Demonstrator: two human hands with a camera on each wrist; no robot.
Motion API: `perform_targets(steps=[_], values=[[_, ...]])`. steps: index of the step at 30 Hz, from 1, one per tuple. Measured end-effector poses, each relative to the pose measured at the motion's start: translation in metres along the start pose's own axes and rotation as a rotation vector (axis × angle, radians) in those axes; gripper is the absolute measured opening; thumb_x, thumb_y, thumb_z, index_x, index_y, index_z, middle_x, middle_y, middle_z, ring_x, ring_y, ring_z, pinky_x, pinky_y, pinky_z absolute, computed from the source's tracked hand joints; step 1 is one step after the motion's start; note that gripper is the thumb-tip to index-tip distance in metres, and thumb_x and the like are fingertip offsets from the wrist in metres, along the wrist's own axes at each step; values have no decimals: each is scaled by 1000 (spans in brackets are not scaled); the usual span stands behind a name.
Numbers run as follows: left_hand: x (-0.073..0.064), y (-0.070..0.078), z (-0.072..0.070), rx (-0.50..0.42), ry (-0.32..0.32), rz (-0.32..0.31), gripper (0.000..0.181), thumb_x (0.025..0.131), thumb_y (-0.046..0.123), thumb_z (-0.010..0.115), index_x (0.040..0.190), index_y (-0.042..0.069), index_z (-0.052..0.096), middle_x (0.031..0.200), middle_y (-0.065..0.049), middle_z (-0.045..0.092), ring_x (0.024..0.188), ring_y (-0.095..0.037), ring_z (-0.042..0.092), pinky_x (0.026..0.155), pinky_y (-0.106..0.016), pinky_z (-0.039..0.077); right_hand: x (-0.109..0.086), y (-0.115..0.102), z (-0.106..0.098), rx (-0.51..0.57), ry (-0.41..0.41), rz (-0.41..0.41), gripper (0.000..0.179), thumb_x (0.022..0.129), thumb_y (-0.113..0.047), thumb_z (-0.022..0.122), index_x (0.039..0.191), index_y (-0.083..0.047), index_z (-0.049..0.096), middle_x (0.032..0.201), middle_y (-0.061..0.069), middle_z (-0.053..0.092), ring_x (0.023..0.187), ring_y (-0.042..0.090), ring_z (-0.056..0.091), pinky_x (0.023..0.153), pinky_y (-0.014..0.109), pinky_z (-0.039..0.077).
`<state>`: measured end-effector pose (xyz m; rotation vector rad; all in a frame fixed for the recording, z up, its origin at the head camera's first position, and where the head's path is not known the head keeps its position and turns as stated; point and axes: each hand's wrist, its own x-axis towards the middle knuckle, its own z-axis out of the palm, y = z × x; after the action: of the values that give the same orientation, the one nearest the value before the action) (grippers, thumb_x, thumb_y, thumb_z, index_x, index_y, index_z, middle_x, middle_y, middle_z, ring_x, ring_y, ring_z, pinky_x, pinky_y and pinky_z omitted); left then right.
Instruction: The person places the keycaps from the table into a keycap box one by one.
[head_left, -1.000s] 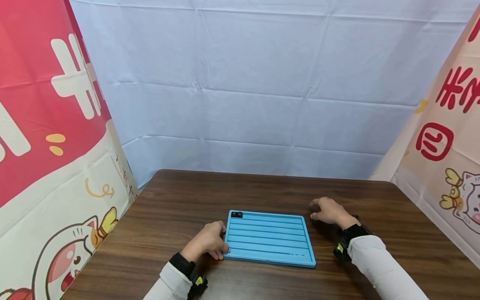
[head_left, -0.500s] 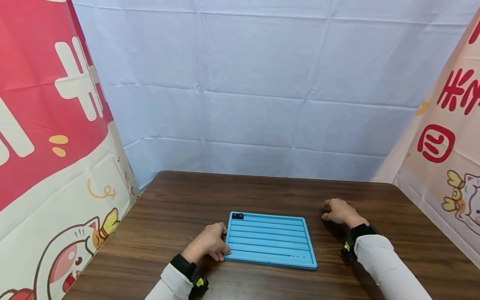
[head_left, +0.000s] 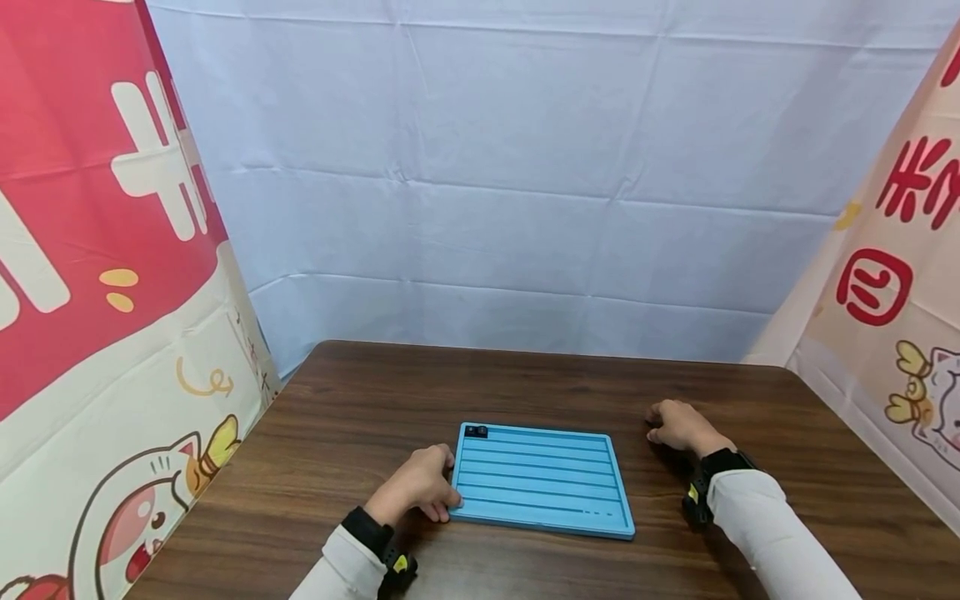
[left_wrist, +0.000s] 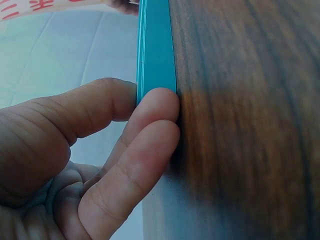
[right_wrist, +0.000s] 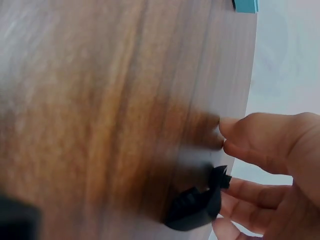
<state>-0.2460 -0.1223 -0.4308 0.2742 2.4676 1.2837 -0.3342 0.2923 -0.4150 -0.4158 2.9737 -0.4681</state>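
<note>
A light blue tablet (head_left: 540, 481) with grooves across its back lies back up on the brown wooden table. A dark camera block sits in its far left corner. My left hand (head_left: 420, 479) grips the tablet's left end; in the left wrist view the thumb and fingers (left_wrist: 150, 150) pinch its edge (left_wrist: 157, 50). My right hand (head_left: 682, 427) is apart from the tablet, to its right, with loosely bent fingers low at the tabletop. The right wrist view shows a small black curved piece (right_wrist: 195, 210) overlapping the lower fingers, its kind unclear.
The wooden table (head_left: 390, 375) has rounded far corners. Behind it hangs a pale blue cloth (head_left: 510, 167). Printed cloths with cartoon figures hang on the left (head_left: 60, 250) and right (head_left: 900, 292). Black straps with small devices sit on both wrists.
My right hand has moved right, away from the tablet's right edge, and then stays nearly still. The left hand keeps its grip and the tablet has not visibly moved on the table.
</note>
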Motion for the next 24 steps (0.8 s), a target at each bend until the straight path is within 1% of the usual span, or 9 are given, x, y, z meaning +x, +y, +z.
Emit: perform_targets(steps=[4, 7, 12, 19, 24], values=[[0, 0, 0, 5, 6, 10, 53, 74, -6, 73, 118, -9, 45, 59, -14, 60, 46, -23, 61, 43, -32, 53, 1, 1, -1, 8, 2, -18, 22, 82, 4, 62, 103, 11, 61, 100, 27, 59, 91, 41, 56, 71, 46, 50], [1, 0, 0, 7, 13, 20, 53, 74, -6, 73, 118, -9, 45, 59, -14, 59, 46, -23, 61, 43, -32, 53, 2, 1, -1, 10, 11, -21, 17, 80, 8, 60, 97, 10, 62, 94, 23, 60, 83, 35, 58, 67, 43, 51], [1, 0, -1, 7, 13, 20, 53, 74, -6, 73, 119, -9, 45, 59, -14, 59, 46, -23, 61, 43, -32, 53, 2, 1, -2, -1, 31, -17, 12, 77, 9, 58, 88, 6, 62, 84, 15, 59, 72, 25, 54, 63, 40, 49], [2, 1, -1, 11, 9, 13, 52, 74, -6, 73, 118, -9, 46, 60, -14, 59, 46, -23, 61, 43, -32, 53, 2, 0, -1, 13, 36, -4, 11, 78, 10, 58, 88, 7, 62, 84, 14, 59, 71, 24, 54, 63, 40, 49], [3, -1, -1, 3, -8, -12, 52, 73, -6, 73, 117, -9, 46, 62, -15, 59, 47, -23, 61, 43, -32, 53, 1, 2, -1, 11, 43, -10, 11, 79, 8, 59, 89, 7, 62, 83, 13, 59, 72, 24, 54, 63, 40, 49]])
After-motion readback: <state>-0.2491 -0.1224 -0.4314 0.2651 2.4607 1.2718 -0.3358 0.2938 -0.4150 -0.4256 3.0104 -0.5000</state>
